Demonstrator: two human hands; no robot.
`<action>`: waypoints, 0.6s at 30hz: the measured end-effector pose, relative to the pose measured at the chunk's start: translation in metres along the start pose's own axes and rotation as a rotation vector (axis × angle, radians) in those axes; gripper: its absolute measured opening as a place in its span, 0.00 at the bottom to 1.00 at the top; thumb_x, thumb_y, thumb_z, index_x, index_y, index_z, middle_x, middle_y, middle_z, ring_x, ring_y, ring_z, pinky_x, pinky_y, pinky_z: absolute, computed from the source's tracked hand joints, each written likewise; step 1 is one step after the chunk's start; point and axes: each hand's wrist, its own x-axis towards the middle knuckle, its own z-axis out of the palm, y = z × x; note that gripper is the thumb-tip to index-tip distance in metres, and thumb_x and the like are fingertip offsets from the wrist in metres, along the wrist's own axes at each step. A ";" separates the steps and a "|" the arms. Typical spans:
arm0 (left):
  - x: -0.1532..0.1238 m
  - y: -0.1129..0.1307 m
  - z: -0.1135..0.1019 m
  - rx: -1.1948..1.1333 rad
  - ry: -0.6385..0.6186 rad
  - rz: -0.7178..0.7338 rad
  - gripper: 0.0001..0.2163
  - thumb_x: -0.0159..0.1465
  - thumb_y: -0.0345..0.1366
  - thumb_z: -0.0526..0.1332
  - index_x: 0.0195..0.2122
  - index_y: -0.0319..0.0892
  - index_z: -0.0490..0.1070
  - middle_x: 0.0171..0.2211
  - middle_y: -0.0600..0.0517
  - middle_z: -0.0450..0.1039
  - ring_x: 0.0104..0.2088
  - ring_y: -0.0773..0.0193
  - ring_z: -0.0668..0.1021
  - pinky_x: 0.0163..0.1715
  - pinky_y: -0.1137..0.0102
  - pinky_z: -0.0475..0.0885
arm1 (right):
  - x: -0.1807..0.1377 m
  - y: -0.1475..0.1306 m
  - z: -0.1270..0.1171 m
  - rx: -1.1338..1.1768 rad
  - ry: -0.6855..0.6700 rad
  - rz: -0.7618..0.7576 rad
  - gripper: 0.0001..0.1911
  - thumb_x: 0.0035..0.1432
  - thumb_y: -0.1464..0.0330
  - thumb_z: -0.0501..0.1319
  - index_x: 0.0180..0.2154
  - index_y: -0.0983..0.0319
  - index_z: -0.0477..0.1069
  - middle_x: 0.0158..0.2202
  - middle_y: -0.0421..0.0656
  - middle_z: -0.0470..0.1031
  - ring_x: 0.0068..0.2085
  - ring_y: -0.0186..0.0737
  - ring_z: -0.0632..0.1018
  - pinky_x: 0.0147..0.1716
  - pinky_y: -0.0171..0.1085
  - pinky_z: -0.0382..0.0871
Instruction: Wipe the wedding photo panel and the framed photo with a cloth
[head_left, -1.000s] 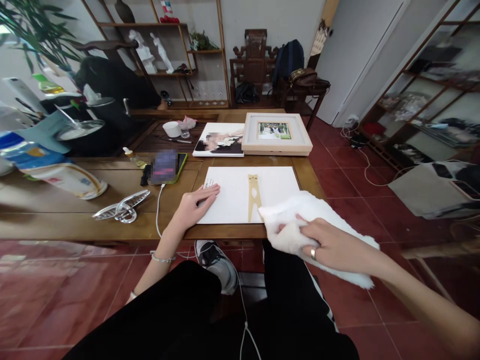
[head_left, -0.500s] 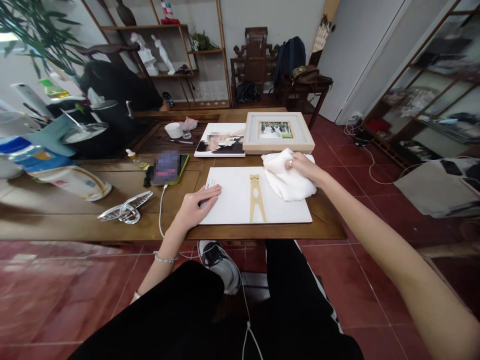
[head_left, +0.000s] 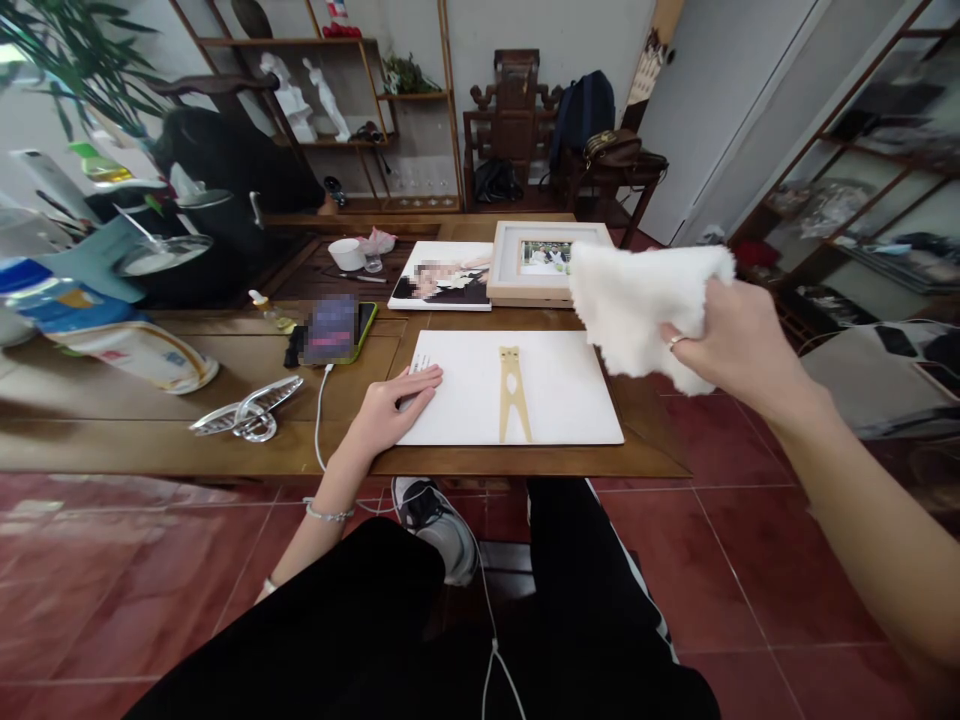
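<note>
A white cloth (head_left: 645, 310) hangs in the air over the right end of the table, gripped by my right hand (head_left: 739, 345), which wears a ring. My left hand (head_left: 390, 408) lies flat, fingers stretched out, on the left edge of a white board (head_left: 457, 395). On that board rests a flat, pale yellow piece (head_left: 511, 393) with a cat-like head, an oval hole and two splayed legs. Behind the board are a light wooden picture frame (head_left: 502, 265) and a photo panel (head_left: 442, 278) beside it. The cloth covers the frame's right front part.
To the left on the table (head_left: 360, 350) lie a clear hair claw (head_left: 251, 408), a phone (head_left: 337, 330) on a white cable, and a dropper bottle (head_left: 271, 312). A blue and white bottle (head_left: 105, 325) leans farther left. A white cup (head_left: 346, 254) stands at the back.
My right hand has lifted the white cloth off the board and carried it up and to the right. My left hand has stayed in place on the board.
</note>
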 end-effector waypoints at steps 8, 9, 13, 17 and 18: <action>0.000 -0.003 0.000 -0.005 -0.004 0.001 0.12 0.65 0.38 0.59 0.47 0.44 0.78 0.50 0.48 0.76 0.53 0.56 0.77 0.62 0.53 0.64 | -0.022 -0.022 0.066 -0.209 -0.136 -0.426 0.21 0.53 0.85 0.51 0.40 0.64 0.77 0.69 0.48 0.52 0.68 0.61 0.54 0.61 0.65 0.53; 0.000 -0.003 0.000 -0.007 -0.005 0.002 0.12 0.65 0.38 0.59 0.47 0.44 0.78 0.50 0.48 0.76 0.53 0.56 0.77 0.62 0.54 0.64 | -0.024 -0.024 0.078 -0.202 -0.216 -0.445 0.22 0.52 0.85 0.52 0.42 0.63 0.77 0.69 0.47 0.52 0.67 0.61 0.54 0.60 0.66 0.53; 0.000 -0.003 0.000 -0.002 -0.001 0.005 0.12 0.65 0.38 0.59 0.47 0.44 0.78 0.50 0.48 0.76 0.53 0.56 0.77 0.62 0.53 0.64 | -0.016 -0.028 0.107 -0.121 -0.339 -0.408 0.21 0.54 0.78 0.56 0.48 0.62 0.75 0.69 0.46 0.52 0.68 0.61 0.51 0.60 0.68 0.50; 0.000 -0.002 0.000 0.009 0.006 0.013 0.12 0.65 0.38 0.59 0.46 0.44 0.78 0.49 0.47 0.77 0.52 0.56 0.77 0.61 0.52 0.65 | -0.003 -0.031 0.109 -0.087 -0.357 -0.363 0.20 0.57 0.74 0.54 0.49 0.62 0.74 0.69 0.45 0.53 0.68 0.62 0.49 0.59 0.70 0.49; 0.000 -0.002 0.000 0.009 0.007 0.016 0.12 0.65 0.38 0.59 0.46 0.43 0.78 0.49 0.47 0.77 0.52 0.56 0.78 0.61 0.52 0.65 | -0.005 -0.034 0.107 -0.086 -0.371 -0.370 0.20 0.57 0.75 0.54 0.50 0.62 0.74 0.68 0.45 0.54 0.68 0.63 0.50 0.59 0.71 0.49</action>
